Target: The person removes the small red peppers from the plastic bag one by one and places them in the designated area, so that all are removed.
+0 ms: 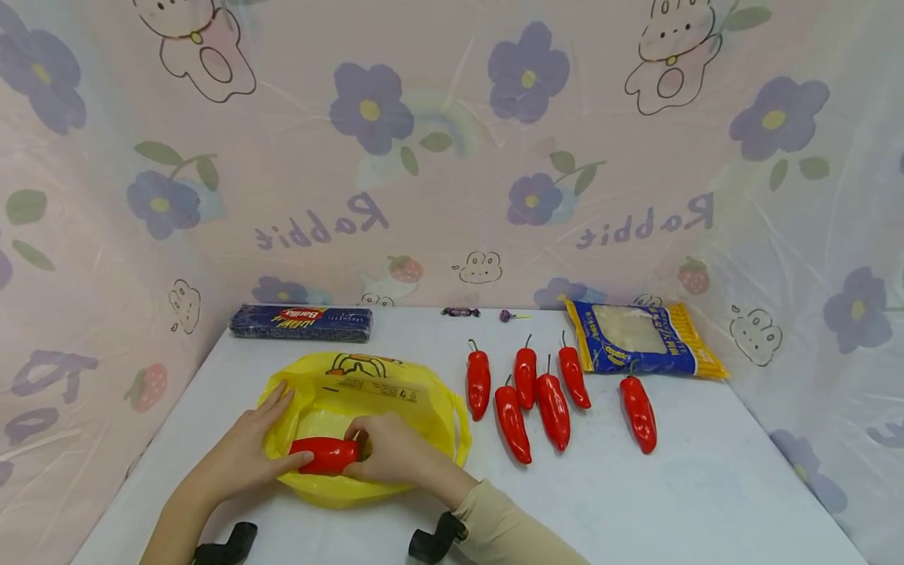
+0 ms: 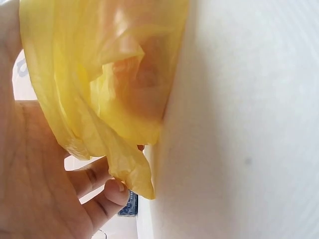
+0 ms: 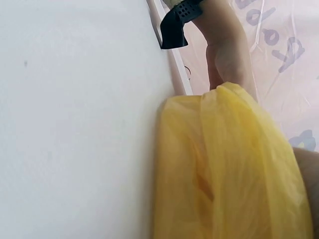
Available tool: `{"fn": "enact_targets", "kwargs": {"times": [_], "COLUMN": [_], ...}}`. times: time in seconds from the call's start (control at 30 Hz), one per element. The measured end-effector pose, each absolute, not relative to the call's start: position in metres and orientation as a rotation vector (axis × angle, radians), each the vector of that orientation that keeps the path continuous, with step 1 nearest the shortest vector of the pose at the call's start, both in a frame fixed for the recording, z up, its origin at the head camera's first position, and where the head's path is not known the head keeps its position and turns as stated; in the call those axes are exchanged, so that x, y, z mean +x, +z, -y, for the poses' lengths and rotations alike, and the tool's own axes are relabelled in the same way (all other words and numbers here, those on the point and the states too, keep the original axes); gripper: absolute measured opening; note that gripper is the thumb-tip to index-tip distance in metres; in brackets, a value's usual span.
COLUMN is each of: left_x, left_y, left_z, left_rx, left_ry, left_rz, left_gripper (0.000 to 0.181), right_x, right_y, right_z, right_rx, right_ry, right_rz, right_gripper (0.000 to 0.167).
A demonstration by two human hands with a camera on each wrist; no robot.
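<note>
A yellow plastic bag (image 1: 339, 493) lies on the table with its mouth spread open toward me. In the bag's mouth is a red chili pepper (image 1: 326, 456), lying sideways. My right hand (image 1: 395, 451) grips the pepper's stem end. At the bag's left rim, my left hand (image 1: 247, 447) holds the plastic, its thumb over the rim at the pepper's other end. Through the thin yellow film (image 2: 134, 79) in the left wrist view, reddish shapes show. The bag (image 3: 224, 174) hides most of the right hand in the right wrist view.
Several red chili peppers (image 1: 553, 412) lie right of the bag, one pepper (image 1: 639, 414) apart from the others. Along the back are a blue spaghetti pack (image 1: 301, 323), a wrapped candy (image 1: 461, 312), a lollipop (image 1: 505, 315) and a blue-yellow food packet (image 1: 636, 339). A patterned curtain (image 1: 452, 157) encloses the table.
</note>
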State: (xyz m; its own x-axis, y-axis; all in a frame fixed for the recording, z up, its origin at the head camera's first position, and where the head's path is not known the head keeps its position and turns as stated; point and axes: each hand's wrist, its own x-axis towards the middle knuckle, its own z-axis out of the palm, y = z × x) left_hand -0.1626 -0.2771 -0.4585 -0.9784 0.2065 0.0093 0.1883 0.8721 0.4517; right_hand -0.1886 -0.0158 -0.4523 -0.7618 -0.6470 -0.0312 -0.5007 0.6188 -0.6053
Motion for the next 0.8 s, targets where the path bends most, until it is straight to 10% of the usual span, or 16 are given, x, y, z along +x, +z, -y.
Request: {"fn": "enact_targets", "kwargs": {"times": [0.8], "left_x": [-0.161], "left_y": [-0.462], "left_z": [0.279], "left_rx": [0.376], "left_ry": [0.749], "left_rz": [-3.03], "left_gripper": [0.111], "right_x": [-0.21], "right_y": [-0.432], "right_z": [-0.007], "right_rx": [-0.892], "right_ry": [-1.075], "right_rz": [-2.684], "right_gripper": [0.031]}}
